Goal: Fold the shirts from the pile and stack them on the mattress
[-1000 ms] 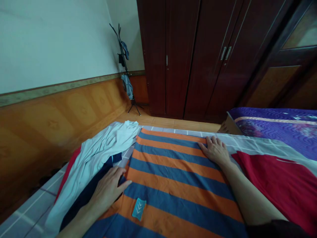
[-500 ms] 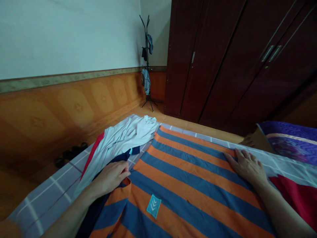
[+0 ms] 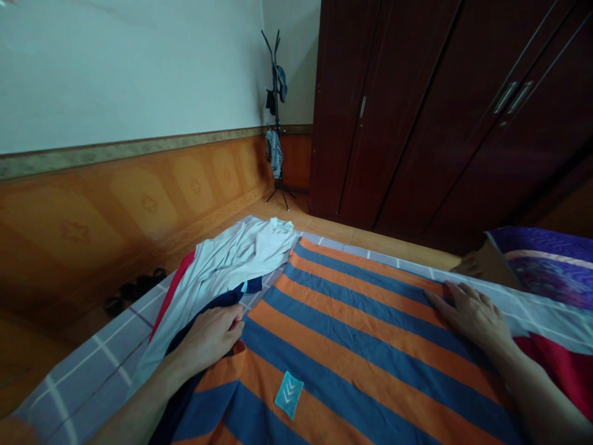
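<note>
An orange and blue-grey striped shirt (image 3: pixel 343 327) lies spread flat across the bed, with a small teal patch (image 3: pixel 290 394) bearing white chevrons. My left hand (image 3: pixel 214 329) is closed at the shirt's left edge, fingers curled where the cloth bunches into a fold near the sleeve. My right hand (image 3: pixel 477 314) rests palm down along the far right edge of the shirt, its fingers stretched out. Dark navy cloth (image 3: pixel 227 298) lies beneath and beside my left hand. Beyond it is a crumpled pale grey garment (image 3: pixel 236 250) with a red strip.
The bed has a grey checked sheet (image 3: pixel 99 352). Red cloth (image 3: pixel 556 368) lies by my right forearm. A coat rack (image 3: pixel 277 111) stands in the corner beside a dark wardrobe (image 3: pixel 393 111). Purple bedding (image 3: pixel 546 262) sits at right, and dark footwear (image 3: pixel 134 288) is on the floor at left.
My right hand has shifted slightly to the right along the shirt's edge. My left hand stays at the fold, and the view has moved a little.
</note>
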`<act>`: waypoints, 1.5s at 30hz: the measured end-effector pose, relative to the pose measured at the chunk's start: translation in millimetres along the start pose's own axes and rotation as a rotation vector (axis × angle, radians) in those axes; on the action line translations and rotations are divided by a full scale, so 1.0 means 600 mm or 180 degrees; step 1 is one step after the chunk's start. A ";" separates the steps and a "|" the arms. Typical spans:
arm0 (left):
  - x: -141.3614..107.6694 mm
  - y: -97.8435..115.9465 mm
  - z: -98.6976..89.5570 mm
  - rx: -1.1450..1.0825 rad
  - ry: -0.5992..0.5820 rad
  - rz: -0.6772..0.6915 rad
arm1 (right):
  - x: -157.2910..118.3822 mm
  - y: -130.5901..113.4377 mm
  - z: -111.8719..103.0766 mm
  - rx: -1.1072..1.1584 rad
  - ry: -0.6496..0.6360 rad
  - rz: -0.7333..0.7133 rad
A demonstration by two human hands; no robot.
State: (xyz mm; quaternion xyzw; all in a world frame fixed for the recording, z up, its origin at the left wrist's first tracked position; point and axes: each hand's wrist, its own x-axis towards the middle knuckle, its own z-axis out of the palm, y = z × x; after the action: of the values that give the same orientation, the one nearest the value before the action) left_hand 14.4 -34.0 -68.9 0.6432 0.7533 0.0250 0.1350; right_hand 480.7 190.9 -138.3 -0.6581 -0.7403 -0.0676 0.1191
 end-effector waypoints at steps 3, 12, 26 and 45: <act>0.001 0.006 0.004 -0.0018 0.0127 0.0030 | 0.003 -0.005 0.002 -0.0187 -0.0060 -0.0065; 0.009 0.020 0.009 0.0333 0.0204 -0.0162 | -0.002 -0.012 0.012 -0.0448 0.0051 -0.0310; 0.027 -0.021 0.056 0.0585 0.0366 0.1350 | -0.100 -0.057 -0.132 -0.0181 -0.0303 0.0114; -0.186 0.058 0.106 0.0081 -0.0867 0.3093 | -0.588 -0.046 -0.256 0.0427 -0.0610 0.1690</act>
State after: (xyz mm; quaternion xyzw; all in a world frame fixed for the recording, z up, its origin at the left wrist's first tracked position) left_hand 78.3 -145.4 -103.6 0.9186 0.3426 -0.0083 0.1970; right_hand 503.7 -189.9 -82.6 -0.8229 -0.5529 0.0775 0.1053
